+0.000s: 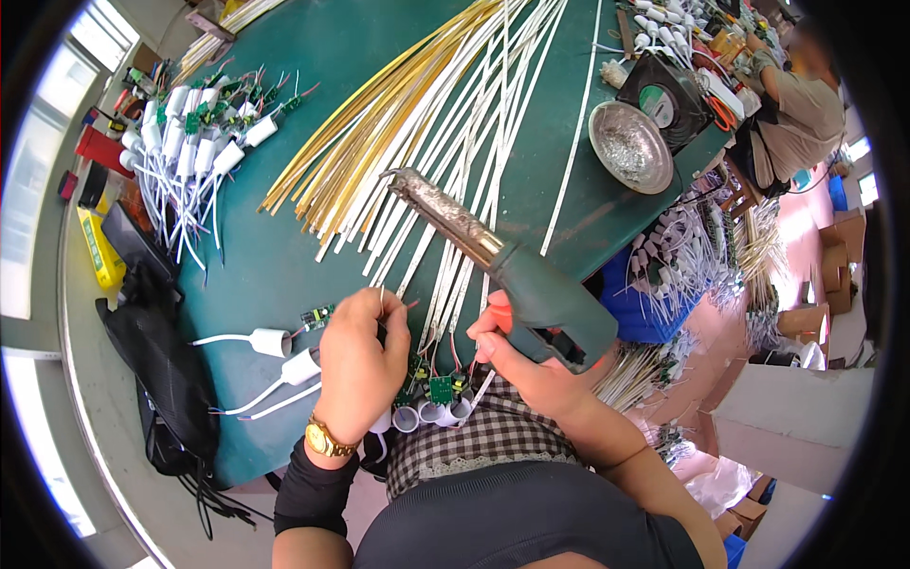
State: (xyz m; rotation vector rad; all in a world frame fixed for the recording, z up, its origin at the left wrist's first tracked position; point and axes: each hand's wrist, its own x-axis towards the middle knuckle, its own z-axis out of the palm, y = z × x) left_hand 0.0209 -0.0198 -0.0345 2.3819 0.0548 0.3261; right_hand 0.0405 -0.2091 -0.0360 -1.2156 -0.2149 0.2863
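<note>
Clock positions are taken from the centre of the view. At 10 o'clock, the heap of white housings [190,142] with trailing cables lies tangled on the bench [256,256]; pulling one unit could drag others or strain their wires. Between 8 and 9 o'clock, two separate housings [270,342] lie on their sides and could roll if knocked. At 8 o'clock, the left hand [362,356] has its fingertips drawn narrow; a dark part seems to sit between them, but its identity cannot be told. A tug there could break a thin lead. Toward 12 o'clock, the strips [403,133] lie beneath the line of the metal barrel [445,213]; contact cannot be confirmed, but a hot barrel, if lowered, could scorch them. At 6 o'clock, green circuit boards [441,390] and open-mouthed housings [406,420] crowd the near edge against a checked cloth [517,427]; a shift of the body could spill them. At 3 o'clock is the green gun-shaped tool [550,289], gripped by the right hand [536,375] between 4 and 5 o'clock; a wrist turn to the left could sweep its tip toward the other fingers. Count, left to right: heaped housings, more than ten, overlapping; separate housings, two; strips, dozens, not countable; near-edge boards, at least two; near-edge open mouths, at least three; tool, one; metal dish [654,142] at 2 o'clock, one.
</note>
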